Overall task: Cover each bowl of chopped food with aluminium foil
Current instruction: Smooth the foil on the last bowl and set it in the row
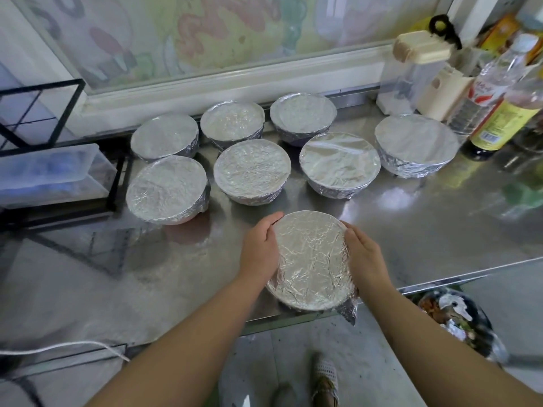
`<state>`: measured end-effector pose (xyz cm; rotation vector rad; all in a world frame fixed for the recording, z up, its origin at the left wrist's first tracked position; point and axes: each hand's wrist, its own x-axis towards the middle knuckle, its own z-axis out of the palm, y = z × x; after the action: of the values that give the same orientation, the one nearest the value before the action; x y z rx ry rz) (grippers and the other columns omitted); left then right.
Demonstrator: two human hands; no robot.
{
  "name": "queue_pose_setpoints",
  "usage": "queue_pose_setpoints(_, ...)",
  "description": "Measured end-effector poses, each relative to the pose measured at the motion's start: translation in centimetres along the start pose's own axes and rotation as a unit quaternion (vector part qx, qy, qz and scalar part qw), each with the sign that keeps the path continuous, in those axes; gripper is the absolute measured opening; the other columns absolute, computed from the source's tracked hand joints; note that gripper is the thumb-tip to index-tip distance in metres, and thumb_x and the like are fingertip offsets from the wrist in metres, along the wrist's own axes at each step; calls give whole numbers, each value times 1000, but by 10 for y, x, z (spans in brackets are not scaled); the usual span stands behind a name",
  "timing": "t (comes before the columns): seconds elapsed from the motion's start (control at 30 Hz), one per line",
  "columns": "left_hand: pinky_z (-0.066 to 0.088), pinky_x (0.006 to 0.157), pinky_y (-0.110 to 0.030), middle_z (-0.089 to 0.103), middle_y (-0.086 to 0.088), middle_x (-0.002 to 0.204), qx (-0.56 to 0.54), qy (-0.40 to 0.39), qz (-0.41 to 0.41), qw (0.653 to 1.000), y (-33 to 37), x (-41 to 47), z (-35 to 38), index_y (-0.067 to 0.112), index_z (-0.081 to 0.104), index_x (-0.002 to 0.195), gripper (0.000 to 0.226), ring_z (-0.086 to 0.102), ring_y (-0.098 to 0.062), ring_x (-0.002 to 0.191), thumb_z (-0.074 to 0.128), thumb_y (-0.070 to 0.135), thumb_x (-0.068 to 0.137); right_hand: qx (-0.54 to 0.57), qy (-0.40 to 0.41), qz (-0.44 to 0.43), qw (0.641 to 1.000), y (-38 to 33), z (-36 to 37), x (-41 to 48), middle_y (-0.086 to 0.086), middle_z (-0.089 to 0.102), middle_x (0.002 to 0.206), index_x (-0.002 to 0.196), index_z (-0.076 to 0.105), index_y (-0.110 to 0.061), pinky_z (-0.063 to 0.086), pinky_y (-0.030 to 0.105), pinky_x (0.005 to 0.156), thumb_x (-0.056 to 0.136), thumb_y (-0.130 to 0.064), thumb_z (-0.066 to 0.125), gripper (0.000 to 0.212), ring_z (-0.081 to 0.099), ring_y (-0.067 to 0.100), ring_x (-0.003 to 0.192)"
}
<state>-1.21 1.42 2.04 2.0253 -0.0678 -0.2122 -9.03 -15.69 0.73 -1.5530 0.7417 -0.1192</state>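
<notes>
Cupping foil-covered bowl [311,259] between left hand [260,248] and right hand [364,255]

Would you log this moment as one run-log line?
near bowl: covered | left hand: grips side | right hand: grips side | rear bowls: covered

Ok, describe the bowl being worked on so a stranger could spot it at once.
On the steel counter, seven foil-covered bowls cluster near the window. The eighth bowl sits alone at the front edge, held between the left hand and right hand, loose foil hanging at its near right.
</notes>
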Motion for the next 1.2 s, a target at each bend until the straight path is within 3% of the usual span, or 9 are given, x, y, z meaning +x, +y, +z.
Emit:
queue_pose_setpoints(0.1, 38, 99, -12, 65, 7, 126, 0, 7, -7, 1000, 2, -2, 1, 17, 65, 128, 38, 56, -3, 115, 39, 5, 103, 74, 5, 44, 996, -2, 1, -1, -7, 77, 106, 112, 74, -31, 54, 37, 94, 107, -25, 47, 28, 71, 15, 105)
queue_pose_setpoints(0.23, 37, 96, -9, 63, 10, 127, -34, 47, -36, 998, 1, -11, 2, 21, 64, 128, 38, 54, -2, 115, 38, 7, 103, 49, -22, 35, 998, -16, 1, 3, -9, 78, 91, 102, 76, -25, 53, 27, 73, 106, -29, 49, 27, 74, 9, 88)
queue_pose_setpoints(0.43, 43, 108, -40, 59, 10, 124, -107, 139, -87, 981, -12, -34, 2, 28, 59, 123, 38, 54, -9, 118, 43, 6, 96, -79, 31, -80, 993, -59, -5, 29, 9, 75, 105, 97, 74, -27, 50, 44, 99, 106, -33, 47, 29, 68, 25, 103)
queue_pose_setpoints(0.5, 41, 109, -36, 56, 9, 126, -63, 146, -37, 987, -9, -25, -6, 27, 57, 126, 41, 51, -7, 119, 46, 4, 93, -101, 57, -111, 987, -57, -8, 20, 24, 69, 108, 105, 73, -11, 50, 48, 92, 106, -31, 47, 33, 63, 35, 100)
queue_pose_setpoints(0.6, 33, 107, -16, 53, 12, 134, 2, 66, 51, 996, 5, -8, -10, 19, 55, 136, 39, 45, 3, 123, 47, 9, 99, -144, 47, -125, 981, -41, 2, -2, 13, 72, 115, 127, 66, -10, 48, 36, 81, 108, -28, 44, 35, 64, 20, 84)
queue_pose_setpoints(0.77, 32, 99, -7, 59, 11, 135, 47, -32, 58, 997, 5, 6, -1, 19, 58, 137, 36, 51, -1, 125, 44, 16, 104, -162, 67, -101, 979, -15, 12, -7, 0, 64, 136, 142, 57, -17, 45, 34, 104, 109, -24, 39, 38, 58, 19, 123)
queue_pose_setpoints(0.93, 36, 98, -7, 65, 9, 129, 38, -2, 28, 999, 1, 4, 3, 20, 65, 130, 38, 56, -2, 119, 41, 6, 103, -33, 50, -33, 998, -5, 7, 1, -8, 67, 93, 134, 63, -22, 45, 24, 63, 109, -21, 42, 34, 55, 4, 68)
queue_pose_setpoints(1.07, 39, 103, -15, 64, 11, 129, 29, 3, 21, 999, 1, 3, 5, 21, 65, 130, 39, 56, -2, 121, 40, 6, 103, 162, 19, 74, 984, -4, 5, 1, 0, 77, 106, 115, 74, -25, 57, 40, 88, 106, -21, 49, 27, 73, 18, 96)
queue_pose_setpoints(1.2, 34, 94, -1, 63, 11, 130, 33, 9, 16, 999, 1, 2, 4, 21, 64, 130, 40, 54, 1, 118, 39, 6, 103, 231, -16, 132, 964, -6, 4, 5, 5, 77, 111, 117, 75, -18, 54, 49, 98, 103, -21, 56, 25, 73, 26, 105)
